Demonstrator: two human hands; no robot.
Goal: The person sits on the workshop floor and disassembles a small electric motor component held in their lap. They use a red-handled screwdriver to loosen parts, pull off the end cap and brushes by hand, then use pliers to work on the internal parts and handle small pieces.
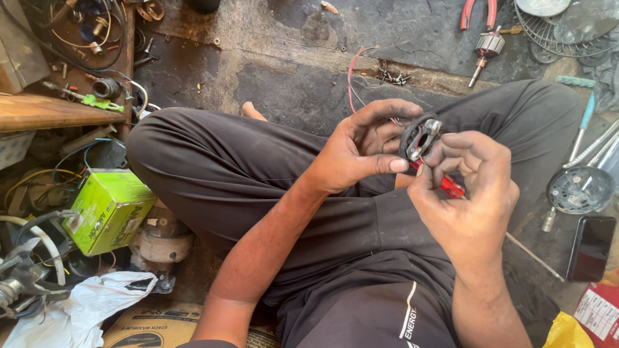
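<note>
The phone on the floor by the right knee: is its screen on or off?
Off: the phone lies flat on the floor, its screen uniformly dark, nothing lit.

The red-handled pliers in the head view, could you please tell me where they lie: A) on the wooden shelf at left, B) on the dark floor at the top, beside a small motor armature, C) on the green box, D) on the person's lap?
B: the red-handled pliers lie on the dark floor at the top, just above the small motor armature, away from both hands.
</note>
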